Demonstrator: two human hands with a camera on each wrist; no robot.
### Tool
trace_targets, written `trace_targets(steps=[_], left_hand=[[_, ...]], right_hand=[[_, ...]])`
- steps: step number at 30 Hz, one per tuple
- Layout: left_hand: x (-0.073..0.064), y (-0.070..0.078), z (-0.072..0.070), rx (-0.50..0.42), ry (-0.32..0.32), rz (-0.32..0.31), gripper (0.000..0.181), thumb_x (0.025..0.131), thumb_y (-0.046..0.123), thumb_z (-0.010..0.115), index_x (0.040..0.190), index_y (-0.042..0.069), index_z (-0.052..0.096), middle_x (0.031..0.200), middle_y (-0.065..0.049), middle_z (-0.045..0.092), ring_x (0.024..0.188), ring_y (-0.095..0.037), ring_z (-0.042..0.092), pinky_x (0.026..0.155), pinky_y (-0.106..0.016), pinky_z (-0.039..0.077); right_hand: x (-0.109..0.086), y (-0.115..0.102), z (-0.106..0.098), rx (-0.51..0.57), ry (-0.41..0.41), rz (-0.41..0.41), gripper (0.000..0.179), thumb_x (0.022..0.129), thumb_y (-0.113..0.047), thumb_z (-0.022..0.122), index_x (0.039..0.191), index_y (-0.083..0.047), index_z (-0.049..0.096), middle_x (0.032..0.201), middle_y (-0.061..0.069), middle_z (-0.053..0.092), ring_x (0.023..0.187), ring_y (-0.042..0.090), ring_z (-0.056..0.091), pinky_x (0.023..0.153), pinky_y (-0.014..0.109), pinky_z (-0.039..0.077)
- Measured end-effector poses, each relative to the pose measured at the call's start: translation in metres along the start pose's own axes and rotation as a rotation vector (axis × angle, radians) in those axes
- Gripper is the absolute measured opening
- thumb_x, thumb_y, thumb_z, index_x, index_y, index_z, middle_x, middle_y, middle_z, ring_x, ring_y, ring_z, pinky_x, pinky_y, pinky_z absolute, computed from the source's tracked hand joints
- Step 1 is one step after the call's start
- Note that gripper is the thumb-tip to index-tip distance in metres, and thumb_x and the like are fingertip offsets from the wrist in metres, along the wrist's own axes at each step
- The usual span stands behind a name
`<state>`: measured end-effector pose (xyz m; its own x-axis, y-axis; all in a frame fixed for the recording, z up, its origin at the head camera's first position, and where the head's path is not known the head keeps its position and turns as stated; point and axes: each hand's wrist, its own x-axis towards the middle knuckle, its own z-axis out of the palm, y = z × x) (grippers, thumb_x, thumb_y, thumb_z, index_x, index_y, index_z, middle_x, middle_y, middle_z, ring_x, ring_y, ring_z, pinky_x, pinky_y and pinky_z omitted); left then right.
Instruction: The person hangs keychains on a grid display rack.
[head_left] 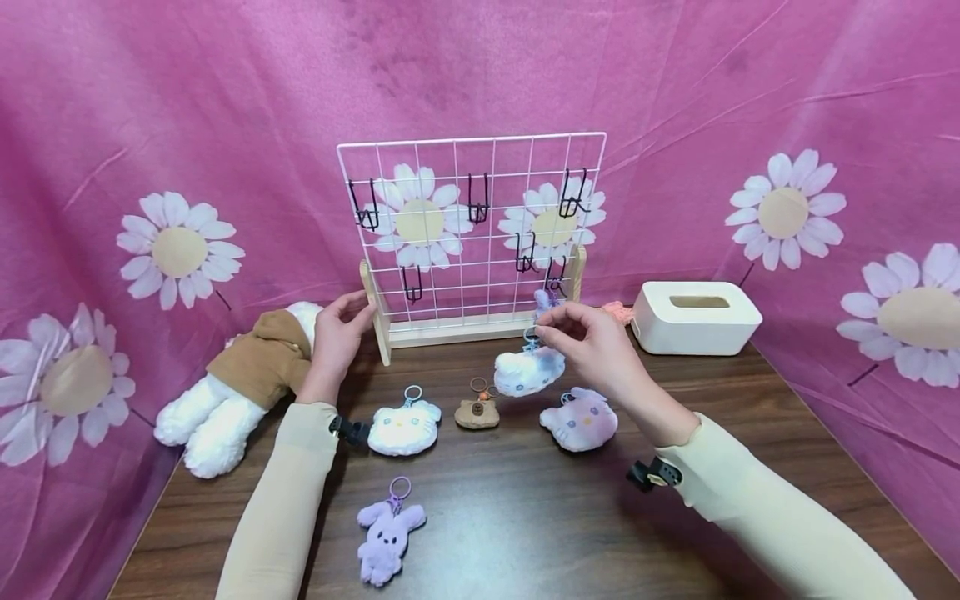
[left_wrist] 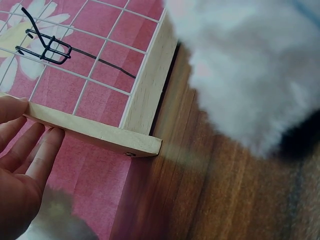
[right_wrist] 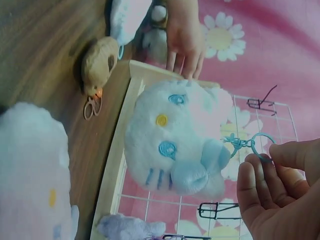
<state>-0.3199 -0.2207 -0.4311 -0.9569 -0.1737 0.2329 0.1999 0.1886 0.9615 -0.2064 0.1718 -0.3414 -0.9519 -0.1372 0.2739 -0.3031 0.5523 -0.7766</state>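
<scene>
My right hand (head_left: 600, 346) pinches the blue key ring (right_wrist: 262, 145) of a white cat-face plush keychain (head_left: 528, 372), which hangs above the table before the rack. The plush has blue eyes, a yellow nose and a blue bow. With thumb and fingers my left hand (head_left: 337, 342) grips the wooden side post (left_wrist: 90, 127) of the white wire grid rack (head_left: 472, 233). Black hooks (head_left: 477, 200) sit on the grid. A purple plush (right_wrist: 130, 227) hangs at the rack's lower right, partly hidden by my right hand in the head view.
On the table lie a white cat plush (head_left: 405, 429), a small brown plush (head_left: 477, 413), a pinkish cat plush (head_left: 581, 421) and a purple rabbit plush (head_left: 386, 542). A white tissue box (head_left: 697, 321) stands right, near a coral item (head_left: 618, 312). A large plush in brown clothing (head_left: 258, 358) lies left.
</scene>
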Motion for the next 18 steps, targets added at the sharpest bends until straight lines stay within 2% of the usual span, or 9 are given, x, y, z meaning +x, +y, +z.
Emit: trace_targets(steps=[7, 14, 18], left_hand=[[-0.001, 0.002, 0.000, -0.021, -0.002, -0.016, 0.042, 0.109, 0.013, 0.074, 0.146, -0.005, 0.069, 0.144, -0.033, 0.071, 0.097, 0.007, 0.069, 0.086, -0.006, 0.062], [-0.001, 0.003, -0.001, -0.019, -0.014, -0.014, 0.042, 0.109, 0.015, 0.074, 0.146, -0.004, 0.070, 0.144, -0.032, 0.071, 0.098, 0.007, 0.068, 0.085, -0.005, 0.062], [0.001, 0.000, -0.001, -0.018, -0.015, -0.012, 0.041, 0.109, 0.014, 0.074, 0.146, -0.005, 0.069, 0.144, -0.032, 0.071, 0.097, 0.006, 0.069, 0.086, -0.006, 0.062]], right_hand=[[0.015, 0.006, -0.002, 0.029, 0.030, -0.006, 0.016, 0.108, -0.022, 0.078, 0.114, -0.008, 0.081, 0.090, 0.009, 0.073, 0.074, 0.009, 0.057, 0.059, 0.018, 0.049], [0.029, 0.010, -0.005, 0.046, 0.054, -0.016, 0.017, 0.108, -0.025, 0.078, 0.115, -0.010, 0.081, 0.087, 0.015, 0.074, 0.057, 0.012, 0.059, 0.049, 0.022, 0.052], [0.035, 0.012, -0.004, 0.040, 0.065, -0.007, 0.016, 0.108, -0.026, 0.078, 0.115, -0.012, 0.081, 0.093, 0.014, 0.079, 0.059, 0.011, 0.058, 0.052, 0.022, 0.052]])
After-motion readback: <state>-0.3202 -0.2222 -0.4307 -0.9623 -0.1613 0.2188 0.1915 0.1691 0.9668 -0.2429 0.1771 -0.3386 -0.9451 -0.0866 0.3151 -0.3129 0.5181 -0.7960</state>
